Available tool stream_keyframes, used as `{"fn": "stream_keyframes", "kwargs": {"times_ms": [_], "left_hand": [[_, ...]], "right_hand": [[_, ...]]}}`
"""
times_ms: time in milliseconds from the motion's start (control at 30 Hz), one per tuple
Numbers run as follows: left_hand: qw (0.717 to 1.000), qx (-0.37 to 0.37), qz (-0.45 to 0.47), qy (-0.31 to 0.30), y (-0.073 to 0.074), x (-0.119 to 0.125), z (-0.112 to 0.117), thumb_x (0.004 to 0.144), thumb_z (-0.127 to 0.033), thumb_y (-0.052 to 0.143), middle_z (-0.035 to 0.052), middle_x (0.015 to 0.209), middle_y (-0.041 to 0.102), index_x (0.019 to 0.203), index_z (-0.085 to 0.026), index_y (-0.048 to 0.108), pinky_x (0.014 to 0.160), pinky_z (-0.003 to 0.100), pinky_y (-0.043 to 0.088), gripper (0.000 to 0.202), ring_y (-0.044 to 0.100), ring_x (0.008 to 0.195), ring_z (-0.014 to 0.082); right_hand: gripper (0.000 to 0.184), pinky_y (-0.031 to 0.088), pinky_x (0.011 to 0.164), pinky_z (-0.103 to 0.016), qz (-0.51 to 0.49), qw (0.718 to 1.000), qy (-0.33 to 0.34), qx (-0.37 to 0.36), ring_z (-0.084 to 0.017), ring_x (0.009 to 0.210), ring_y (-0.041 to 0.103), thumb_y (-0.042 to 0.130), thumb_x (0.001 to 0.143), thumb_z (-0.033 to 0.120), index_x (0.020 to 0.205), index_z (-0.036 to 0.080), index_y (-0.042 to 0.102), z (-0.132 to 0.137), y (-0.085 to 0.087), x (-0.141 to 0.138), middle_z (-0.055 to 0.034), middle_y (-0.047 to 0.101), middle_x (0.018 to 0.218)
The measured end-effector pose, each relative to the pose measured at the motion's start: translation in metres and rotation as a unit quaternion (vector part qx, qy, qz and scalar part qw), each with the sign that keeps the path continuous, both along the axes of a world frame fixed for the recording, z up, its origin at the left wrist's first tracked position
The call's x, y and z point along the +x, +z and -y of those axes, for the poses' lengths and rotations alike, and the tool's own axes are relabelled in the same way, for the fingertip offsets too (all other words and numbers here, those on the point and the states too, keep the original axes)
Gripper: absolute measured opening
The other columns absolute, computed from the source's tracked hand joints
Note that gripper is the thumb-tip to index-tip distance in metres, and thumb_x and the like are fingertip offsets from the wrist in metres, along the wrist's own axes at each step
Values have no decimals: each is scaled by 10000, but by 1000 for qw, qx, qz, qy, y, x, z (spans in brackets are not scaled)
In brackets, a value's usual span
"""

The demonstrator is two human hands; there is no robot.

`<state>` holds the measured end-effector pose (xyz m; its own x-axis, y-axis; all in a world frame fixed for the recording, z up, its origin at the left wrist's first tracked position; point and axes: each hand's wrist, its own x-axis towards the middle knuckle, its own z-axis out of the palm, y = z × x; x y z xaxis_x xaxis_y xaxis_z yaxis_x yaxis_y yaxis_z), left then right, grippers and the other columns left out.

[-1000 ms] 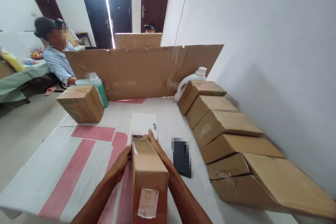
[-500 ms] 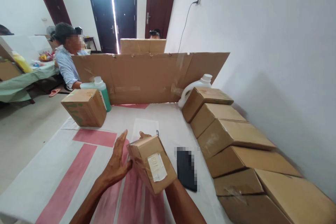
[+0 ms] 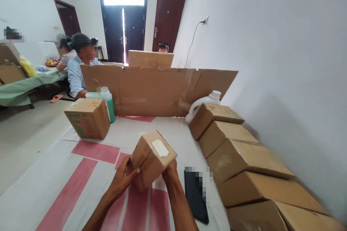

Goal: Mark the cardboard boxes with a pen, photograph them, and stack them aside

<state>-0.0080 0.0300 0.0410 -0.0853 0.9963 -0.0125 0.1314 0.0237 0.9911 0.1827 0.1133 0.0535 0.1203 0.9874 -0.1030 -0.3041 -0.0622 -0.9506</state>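
I hold a small brown cardboard box (image 3: 151,157) tilted above the table, a white label on its upper face. My left hand (image 3: 123,178) grips its lower left side with fingers curled on it. My right hand (image 3: 170,173) presses against its lower right corner. A black phone (image 3: 195,196) lies on the white and red table cover (image 3: 67,187) just right of my right forearm.
A row of several brown boxes (image 3: 238,158) lines the wall on the right. Another box (image 3: 87,118) and a green bottle (image 3: 108,101) stand at the far left, a white jug (image 3: 203,103) by the upright cardboard sheet (image 3: 154,90). People sit at a green table (image 3: 24,83) behind.
The box has been turned from lying lengthways to tilted on a corner, label now on top and farther from me. My left hand went from spread beside it to gripping it.
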Motion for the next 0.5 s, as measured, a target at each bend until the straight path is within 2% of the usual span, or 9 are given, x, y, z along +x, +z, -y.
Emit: {"fn": "stream_keyframes", "kwargs": {"times_ms": [67,133,167,233,300,400,433,500], "left_hand": [[999,-20,27,13,-14,-7,10,812,-566,731,134,1349,660,1280,-230,612,1104,504,465,587,592,1294,350],[998,-34,49,12,-23,-13,20,821,-568,728,139,1308,685,1226,-227,637,1079,504,493,537,624,1254,356],[997,-30,64,6,-26,-15,23,824,-558,733,141,1305,687,1223,-228,635,1074,504,499,526,631,1248,357],[995,-10,99,-6,-27,-15,26,833,-528,743,138,1331,672,1298,-247,583,1071,497,507,567,629,1254,345],[992,8,123,-15,-24,-12,26,843,-506,746,130,1358,653,1383,-267,506,1073,489,510,638,623,1264,328],[994,18,106,-15,-20,-5,27,872,-487,722,129,1363,646,1398,-264,495,1098,491,489,615,618,1265,316],[995,25,93,1,-20,-4,29,882,-480,713,129,1368,642,1388,-261,507,1109,490,477,588,608,1276,317],[993,44,71,79,-22,-11,34,879,-483,707,122,1352,648,1361,-266,523,1086,476,491,560,599,1281,318]], "right_hand": [[661,565,809,-458,11,1000,-16,-23,-325,1027,673,332,958,709,1045,169,702,13,0,-5,-139,730,1074],[675,517,958,-498,62,998,3,15,-340,1226,597,319,954,714,1236,203,658,37,-5,-11,-138,665,1299],[652,468,1046,-515,109,992,30,55,-338,1329,526,376,949,698,1358,238,591,50,-11,-13,-121,590,1425],[739,353,1165,-555,235,958,82,141,-346,1462,375,558,908,635,1543,299,387,75,-29,-15,-99,430,1581],[910,286,1195,-617,351,914,80,185,-384,1497,295,669,870,541,1616,292,213,92,-53,-15,-126,343,1626],[911,295,1167,-679,430,881,41,193,-425,1476,302,623,906,414,1638,265,103,95,-82,-14,-164,307,1631],[884,326,1148,-682,429,880,50,197,-427,1460,327,595,914,371,1639,269,99,91,-86,-16,-167,321,1622],[869,410,1099,-656,403,884,96,217,-416,1411,402,567,900,298,1637,281,108,78,-85,-31,-165,386,1580]]}}
